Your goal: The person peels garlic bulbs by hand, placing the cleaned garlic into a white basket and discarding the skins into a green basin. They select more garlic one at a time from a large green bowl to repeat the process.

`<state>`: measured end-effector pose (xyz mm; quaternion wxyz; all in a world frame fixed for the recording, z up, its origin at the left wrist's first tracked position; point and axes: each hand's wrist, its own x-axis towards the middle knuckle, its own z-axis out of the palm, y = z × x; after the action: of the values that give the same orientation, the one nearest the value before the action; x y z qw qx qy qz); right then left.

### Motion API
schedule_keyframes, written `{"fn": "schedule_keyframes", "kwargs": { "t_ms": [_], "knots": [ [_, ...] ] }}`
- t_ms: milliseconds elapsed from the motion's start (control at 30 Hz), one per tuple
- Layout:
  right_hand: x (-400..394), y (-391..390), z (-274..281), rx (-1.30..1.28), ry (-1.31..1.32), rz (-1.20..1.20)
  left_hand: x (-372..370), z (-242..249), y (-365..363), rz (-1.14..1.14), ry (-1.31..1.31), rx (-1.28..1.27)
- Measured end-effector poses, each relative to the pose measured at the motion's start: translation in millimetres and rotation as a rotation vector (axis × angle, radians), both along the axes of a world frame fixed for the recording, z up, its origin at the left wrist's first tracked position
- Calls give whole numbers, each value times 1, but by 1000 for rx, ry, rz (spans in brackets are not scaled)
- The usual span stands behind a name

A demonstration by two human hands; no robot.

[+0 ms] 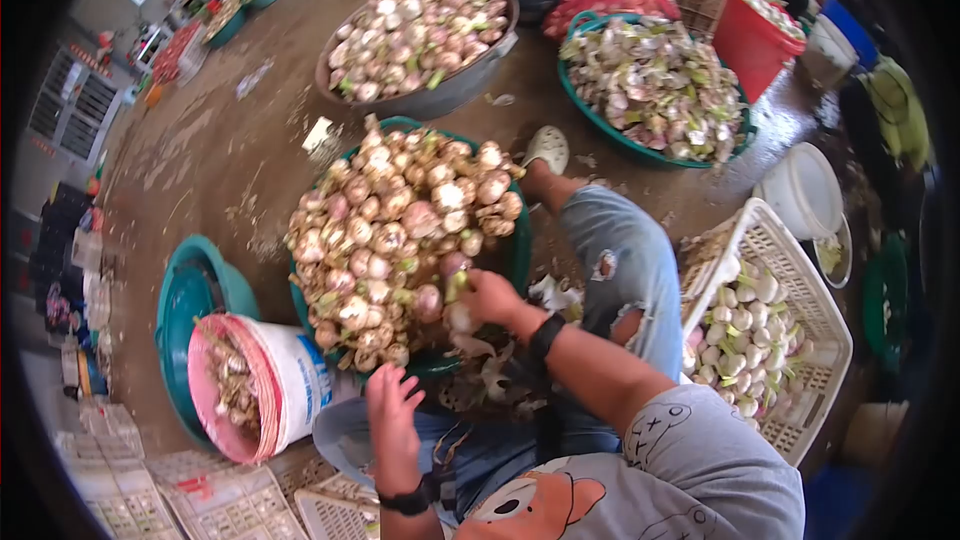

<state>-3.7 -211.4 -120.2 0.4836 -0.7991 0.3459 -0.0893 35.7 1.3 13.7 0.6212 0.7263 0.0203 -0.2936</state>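
A teal tub (522, 252) in front of me is heaped with garlic bulbs (385, 210), their skins brownish and purple. My right hand (492, 300) is at the tub's near right side, fingers closed round a garlic bulb (459, 316) that is partly hidden by the hand. Loose papery skins (495, 380) hang and lie just below it. Palm up, my left hand (393, 410) is raised near the tub's front edge, fingers spread and nothing in them. Both wrists wear black bands.
To my right stands a cream crate (835, 360) of cleaned white garlic. A pink-lined bucket (300, 390) of scraps leans at my left beside a teal basin (172, 315). Farther off are a grey tub (470, 90) of bulbs, a green basin (745, 135) of skins and a red bucket (745, 45).
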Motion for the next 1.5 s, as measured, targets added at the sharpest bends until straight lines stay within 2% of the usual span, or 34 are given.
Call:
{"fn": "schedule_keyframes", "kwargs": {
  "t_ms": [33, 67, 100, 133, 167, 233, 267, 300, 333, 367, 433, 567, 700, 767, 800, 867, 933, 1000, 1067, 1100, 1133, 1167, 1233, 1300, 1400, 1500],
  "knots": [
    [-4, 12, 21, 216, -303, -53, 1, -20, -18, -31, 114, -23],
    [-9, 24, 52, 700, -604, -103, 1, -30, -32, -121, 278, -95],
    [-17, 32, 71, 746, -711, -80, 1, -34, -46, -213, 440, -161],
    [-22, 40, 67, 723, -789, -59, -7, -29, -59, -247, 577, -225],
    [-29, 45, 74, 705, -832, -85, -18, -18, -69, -202, 616, -309],
    [-58, 34, 100, 689, -358, -46, -24, -27, -67, -98, 601, -330],
    [-67, 29, 102, 371, -353, 86, -23, -35, -62, -117, 597, -338],
    [-74, 28, 102, 53, -337, 214, -22, -42, -56, -162, 436, -302],
    [-79, 29, 102, -6, -178, 364, -20, -48, -51, -202, 274, -265],
    [-82, 35, 98, 6, -204, 393, -22, -43, -51, -210, 267, -271],
    [-83, 40, 92, -176, -121, 532, -26, -32, -50, -269, 159, -155],
    [-84, 46, 96, -305, -129, 619, -25, -29, -42, -330, 146, -98],
    [-86, 53, 94, -178, -111, 507, -29, -30, -38, -312, 221, -90],
    [-83, 58, 87, 3, -118, 241, -27, -37, -37, -291, 281, -119],
    [-84, 56, 91, 1, -116, 240, -25, -41, -37, -267, 339, -148],
    [-86, 52, 100, 810, 54, 30, -24, -47, -35, -251, 352, -176],
    [-87, 51, 97, 802, -13, 73, -21, -49, -34, -237, 366, -201],
    [-86, 51, 86, 799, -70, 119, -15, -46, -31, -387, 298, -295],
    [-83, 57, 72, 30, -272, 258, -7, -55, -27, -430, 375, -256],
    [-84, 54, 66, -189, -273, 319, -3, -61, -23, -422, 441, -215],
    [-86, 49, 75, -351, -273, 386, -1, -58, -20, -493, 315, -24],
    [-85, 48, 83, -407, -316, 373, 1, -51, -18, -554, 204, 181],
    [-82, 53, 94, -541, -364, 421, -9, -43, -22, -440, 267, 96],
    [-79, 57, 105, -509, -361, 437, -9, -37, -26, -462, 291, -103],
    [-82, 52, 102, -423, -348, 481, -8, -24, -33, -363, 364, -7],
    [-88, 49, 107, -385, -236, 526, -11, -14, -38, -422, 298, 76]
  ]
}}
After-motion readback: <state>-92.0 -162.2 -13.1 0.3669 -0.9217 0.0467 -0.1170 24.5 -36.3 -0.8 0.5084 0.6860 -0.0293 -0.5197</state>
